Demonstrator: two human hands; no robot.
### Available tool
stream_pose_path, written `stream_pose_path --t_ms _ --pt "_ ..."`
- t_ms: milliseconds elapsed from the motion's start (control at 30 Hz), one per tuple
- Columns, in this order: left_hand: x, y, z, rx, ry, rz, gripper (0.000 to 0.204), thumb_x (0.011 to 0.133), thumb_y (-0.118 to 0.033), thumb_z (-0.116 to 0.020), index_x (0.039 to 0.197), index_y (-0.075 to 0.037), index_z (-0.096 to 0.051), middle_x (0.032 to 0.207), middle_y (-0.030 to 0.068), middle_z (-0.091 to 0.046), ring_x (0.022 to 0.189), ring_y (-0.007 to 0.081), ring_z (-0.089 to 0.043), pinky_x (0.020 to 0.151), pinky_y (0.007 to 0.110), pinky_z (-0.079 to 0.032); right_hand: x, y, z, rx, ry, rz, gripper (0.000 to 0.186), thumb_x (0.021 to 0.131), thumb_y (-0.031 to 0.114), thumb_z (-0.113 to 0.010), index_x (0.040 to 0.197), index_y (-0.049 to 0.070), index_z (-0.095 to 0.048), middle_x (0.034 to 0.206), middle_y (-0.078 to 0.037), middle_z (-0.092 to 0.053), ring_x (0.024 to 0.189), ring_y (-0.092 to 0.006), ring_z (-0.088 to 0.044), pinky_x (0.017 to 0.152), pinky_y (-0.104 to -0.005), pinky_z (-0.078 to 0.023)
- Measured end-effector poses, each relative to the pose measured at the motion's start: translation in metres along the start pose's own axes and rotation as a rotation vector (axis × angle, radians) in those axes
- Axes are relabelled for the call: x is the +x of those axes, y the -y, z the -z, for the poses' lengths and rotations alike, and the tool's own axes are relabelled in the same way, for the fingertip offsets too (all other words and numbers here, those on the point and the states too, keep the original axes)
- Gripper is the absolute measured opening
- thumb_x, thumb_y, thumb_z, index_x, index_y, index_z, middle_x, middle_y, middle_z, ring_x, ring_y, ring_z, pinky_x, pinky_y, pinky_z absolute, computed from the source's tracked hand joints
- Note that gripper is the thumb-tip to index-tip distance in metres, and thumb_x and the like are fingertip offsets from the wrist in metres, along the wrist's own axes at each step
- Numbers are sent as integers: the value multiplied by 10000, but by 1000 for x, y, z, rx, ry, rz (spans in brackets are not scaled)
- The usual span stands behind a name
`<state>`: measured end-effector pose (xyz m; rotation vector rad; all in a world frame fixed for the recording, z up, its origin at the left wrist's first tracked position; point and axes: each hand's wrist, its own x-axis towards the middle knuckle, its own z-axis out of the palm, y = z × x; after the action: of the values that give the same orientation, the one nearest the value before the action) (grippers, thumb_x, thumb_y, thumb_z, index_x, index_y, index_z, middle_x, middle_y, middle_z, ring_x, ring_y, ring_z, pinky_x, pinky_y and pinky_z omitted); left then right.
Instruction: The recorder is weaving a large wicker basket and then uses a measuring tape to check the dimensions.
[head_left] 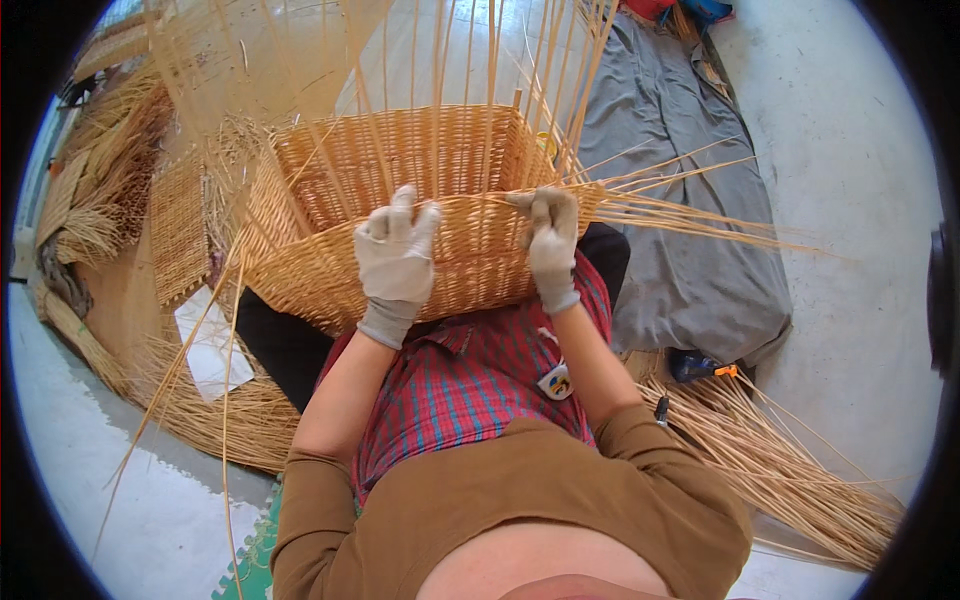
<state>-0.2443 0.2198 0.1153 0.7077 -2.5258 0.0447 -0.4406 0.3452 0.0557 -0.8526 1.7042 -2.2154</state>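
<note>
A rectangular basket [470, 245] of golden-brown wicker rests on my lap, its open top facing up and away. Long upright wicker stakes [437, 90] rise from its walls, and loose ends [690, 215] fan out past its right corner. Both hands wear pale work gloves with grey cuffs. At the near wall, left of its middle, my left hand [396, 255] has its fingers bent over the rim, gripping it. Further right, my right hand [552, 240] is closed at the same rim, thumb and fingers pinched on a wicker strand. The fingertips partly hide that strand.
Bundles of wicker [780, 470] lie on the floor at the lower right, with more bundles [110, 180] at the left. A woven panel [180, 225] and a white sheet [215, 345] lie left of the basket. Grey cloth [680, 200] covers something long at the right.
</note>
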Motion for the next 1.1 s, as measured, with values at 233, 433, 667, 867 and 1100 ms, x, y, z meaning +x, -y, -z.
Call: stream_pose_path --t_ms 233,433,667,867,1100 --pt "22 -65 -27 -46 317 -73 702 884 -69 -579 1516 -341 -442 1119 125 -581 873 315 -635 757 437 -527 60 72 -10 -412 81 433 745 897 -126 -542 1552 161 -333 1290 -168 -625 1023 -218 -696 790 -314 -571" --pt "56 -90 -16 -105 129 -219 693 852 -54 -589 1483 -326 -493 1127 143 -572 921 305 -643 794 440 -526 22 49 99 -205 -314 -202 820 939 -71 -565 1606 174 -154 1121 -123 -677 876 -170 -705 622 -254 -544" --pt "94 -166 -41 -225 682 38 601 933 -98 -571 1489 -305 -468 1337 237 -528 1016 380 -672 816 487 -558 96 87 120 -1525 -351 120 788 859 19 -691 1546 78 -309 1238 -170 -660 1109 -363 -631 1058 -504 -414" --pt "-18 -56 -28 -787 134 44 405 889 -41 -668 1276 -161 -668 1278 206 -598 1109 361 -642 915 427 -554 2 80 32 -720 -151 323 272 944 -24 -629 1213 3 -656 1169 -161 -707 1060 -275 -696 902 -364 -540" --pt "-115 67 5 -402 -273 524 293 845 31 -683 1114 -82 -710 1161 136 -639 1098 314 -620 945 387 -518 -94 75 -148 -3 619 -285 375 984 2 -607 1358 5 -587 1271 -137 -672 1211 -168 -614 1027 -310 -498"
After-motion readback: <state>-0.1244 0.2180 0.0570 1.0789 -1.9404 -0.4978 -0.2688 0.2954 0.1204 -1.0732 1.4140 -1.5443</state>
